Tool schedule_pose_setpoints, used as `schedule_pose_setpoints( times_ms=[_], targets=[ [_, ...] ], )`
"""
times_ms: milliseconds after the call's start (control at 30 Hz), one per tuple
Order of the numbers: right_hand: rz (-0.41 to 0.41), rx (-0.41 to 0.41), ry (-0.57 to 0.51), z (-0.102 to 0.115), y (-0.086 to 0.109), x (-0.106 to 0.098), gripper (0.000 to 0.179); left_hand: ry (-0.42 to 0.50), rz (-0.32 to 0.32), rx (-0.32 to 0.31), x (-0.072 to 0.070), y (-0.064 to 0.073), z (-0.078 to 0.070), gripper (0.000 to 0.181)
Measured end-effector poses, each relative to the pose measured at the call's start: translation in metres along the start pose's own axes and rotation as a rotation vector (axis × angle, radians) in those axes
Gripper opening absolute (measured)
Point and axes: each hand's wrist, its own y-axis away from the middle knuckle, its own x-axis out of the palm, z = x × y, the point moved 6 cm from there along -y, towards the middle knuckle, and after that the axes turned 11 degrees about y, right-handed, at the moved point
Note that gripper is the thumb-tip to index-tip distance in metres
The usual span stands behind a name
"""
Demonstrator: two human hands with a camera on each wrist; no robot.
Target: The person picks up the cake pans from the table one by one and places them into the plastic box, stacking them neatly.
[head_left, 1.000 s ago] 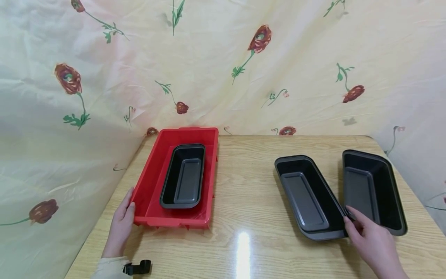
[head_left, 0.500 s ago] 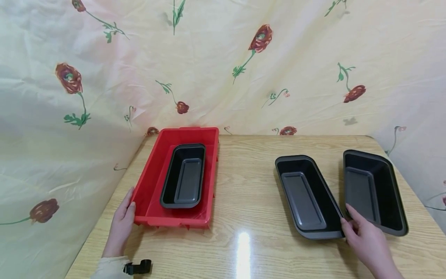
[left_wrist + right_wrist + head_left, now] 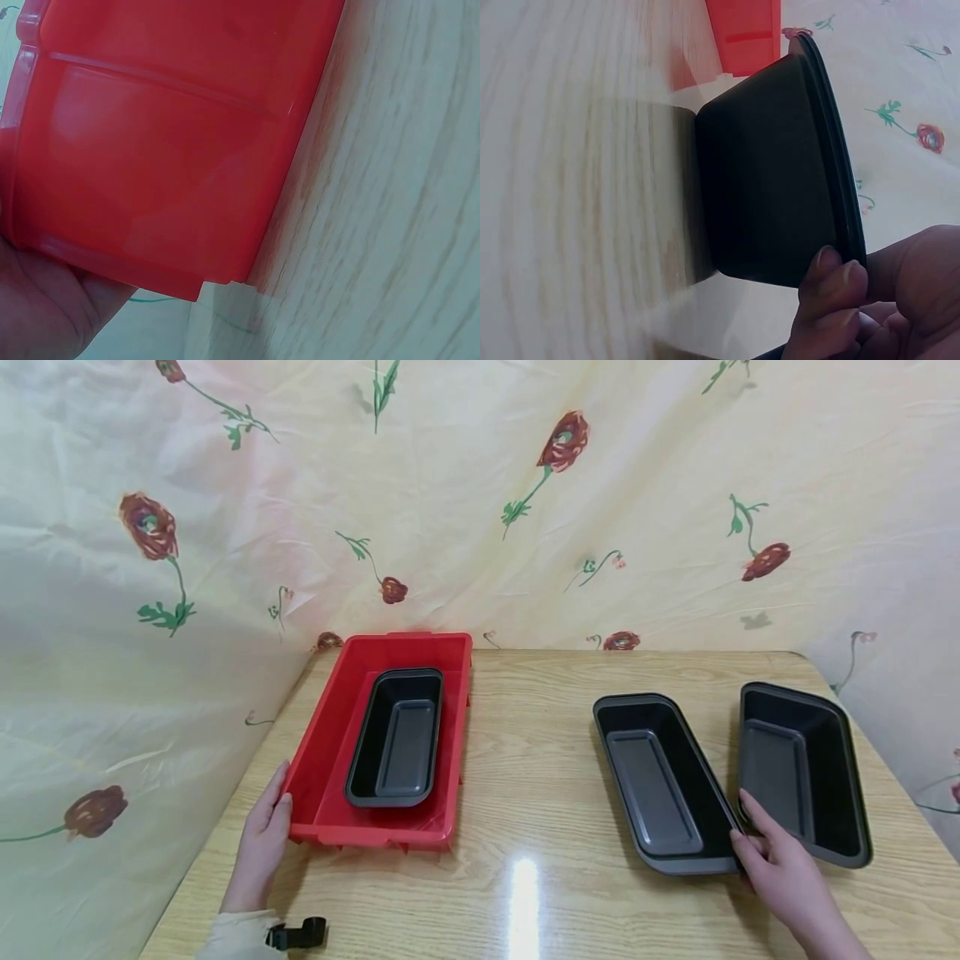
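My left hand (image 3: 261, 843) grips the near left corner of a red plastic tray (image 3: 322, 785), thumb at the rim. In the left wrist view the tray's outer wall (image 3: 165, 165) fills much of the frame. A dark loaf pan (image 3: 408, 747) lies inside the tray. On the right, my right hand (image 3: 787, 881) pinches the near right corner of a second loaf pan (image 3: 652, 789). Its curled fingers show under that pan's rim in the right wrist view (image 3: 832, 300). The index finger overlaps the edge of a third loaf pan (image 3: 776, 768).
A wooden table (image 3: 540, 752) carries everything, with a bright light reflection near its front. Flowered cloth (image 3: 480, 510) hangs behind and along the left side. A black strap with a mount (image 3: 296, 935) is on the left wrist.
My right hand has shifted slightly left, its index finger straighter than before. The corner of the second loaf pan has moved a little left with it. The left hand and tray hold still.
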Motion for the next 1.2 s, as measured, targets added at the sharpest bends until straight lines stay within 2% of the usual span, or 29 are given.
schedule_pose_setpoints(
  times_ms=[367, 667, 900, 1200],
  targets=[
    [-0.065, -0.041, -0.059, 0.0024, 0.0016, -0.0006, 0.055, -0.006, 0.001, 0.01, 0.0002, 0.0002, 0.0, 0.054],
    [-0.06, -0.012, -0.085, 0.0052, 0.0033, -0.0008, 0.052, -0.009, -0.001, 0.017, -0.0003, 0.0008, -0.0006, 0.053],
    [-0.083, -0.028, -0.097, 0.0092, 0.0032, -0.0021, 0.042, -0.002, 0.004, 0.018, -0.0004, 0.0008, -0.0003, 0.054],
    [-0.09, -0.025, -0.186, 0.0086, 0.0023, 0.0007, 0.043, 0.0, 0.001, 0.024, -0.0002, 0.0001, 0.0006, 0.054]
  ],
)
